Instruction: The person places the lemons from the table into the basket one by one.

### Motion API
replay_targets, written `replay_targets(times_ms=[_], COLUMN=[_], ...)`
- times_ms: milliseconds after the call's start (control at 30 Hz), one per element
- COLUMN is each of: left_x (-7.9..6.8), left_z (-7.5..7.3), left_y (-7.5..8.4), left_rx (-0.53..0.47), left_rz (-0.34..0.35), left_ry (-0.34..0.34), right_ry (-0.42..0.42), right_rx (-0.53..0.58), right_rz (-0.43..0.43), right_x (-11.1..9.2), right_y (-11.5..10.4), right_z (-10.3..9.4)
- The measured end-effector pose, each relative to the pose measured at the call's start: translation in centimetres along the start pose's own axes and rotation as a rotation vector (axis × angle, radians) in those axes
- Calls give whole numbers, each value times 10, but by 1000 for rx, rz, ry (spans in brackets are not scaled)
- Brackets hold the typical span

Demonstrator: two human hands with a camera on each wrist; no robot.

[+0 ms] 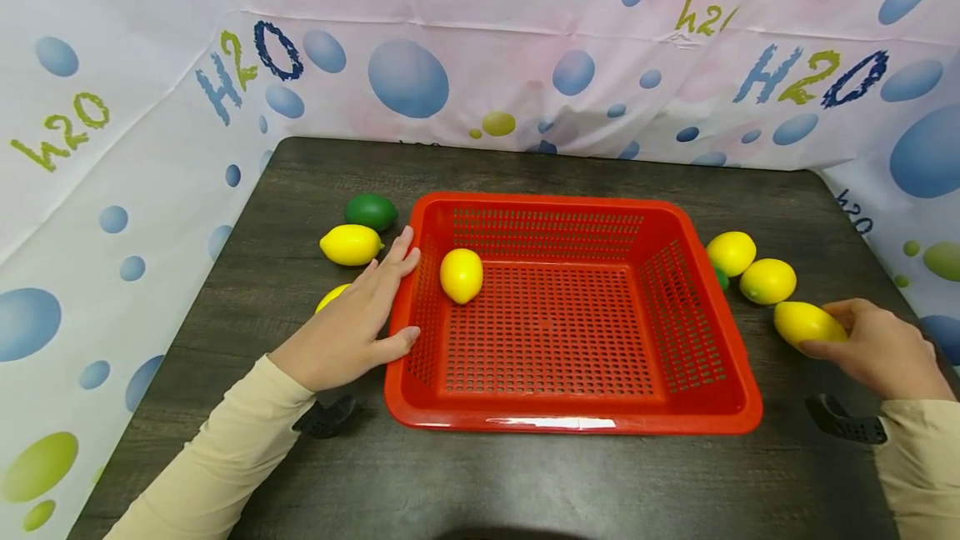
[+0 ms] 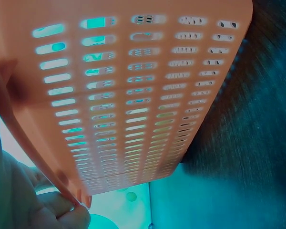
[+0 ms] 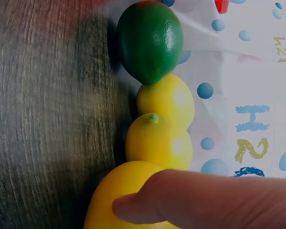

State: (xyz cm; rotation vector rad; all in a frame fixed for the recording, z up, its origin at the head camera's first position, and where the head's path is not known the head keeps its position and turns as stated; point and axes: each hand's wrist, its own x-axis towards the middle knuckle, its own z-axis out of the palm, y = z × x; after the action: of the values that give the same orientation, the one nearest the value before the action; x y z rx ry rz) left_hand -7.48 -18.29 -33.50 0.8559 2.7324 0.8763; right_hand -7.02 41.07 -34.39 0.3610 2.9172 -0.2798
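Observation:
A red plastic basket (image 1: 543,411) with slotted sides stands on the dark table, one yellow lemon (image 1: 461,276) inside against its left part. My left hand (image 1: 354,325) rests on the basket's left rim, fingers extended and thumb spread along the edge; the left wrist view shows its fingers (image 2: 62,210) at the rim outside the slotted wall. Right of the basket, my right hand (image 1: 888,348) grips a lemon (image 1: 806,325) between thumb and fingers. In the right wrist view the thumb (image 3: 148,200) presses on that lemon's side, with two more lemons and a green lime-like fruit (image 3: 150,43) beyond it.
Left of the basket lie a dark green fruit (image 1: 371,212), a lemon (image 1: 351,245) and another lemon (image 1: 332,297) partly hidden by my left hand. At right, two lemons (image 1: 731,254) sit near the basket wall. A patterned curtain (image 1: 525,65) surrounds the table.

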Motion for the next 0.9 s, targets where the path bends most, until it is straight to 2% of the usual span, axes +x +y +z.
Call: replay_targets(times_ms=[267,600,900], left_x=[-1,-1,0], left_z=[1,1,1], left_y=[-1,-1,0], left_rx=[-4,-9,-5], left_rz=[-9,-2,4], left_ry=[2,8,13], right_ry=[16,-6,68], right_rx=[48,31,30], right_rz=[-18,38,-29], right_x=[0,0,3], right_y=[1,-1,-3], right_z=[3,-1,-17])
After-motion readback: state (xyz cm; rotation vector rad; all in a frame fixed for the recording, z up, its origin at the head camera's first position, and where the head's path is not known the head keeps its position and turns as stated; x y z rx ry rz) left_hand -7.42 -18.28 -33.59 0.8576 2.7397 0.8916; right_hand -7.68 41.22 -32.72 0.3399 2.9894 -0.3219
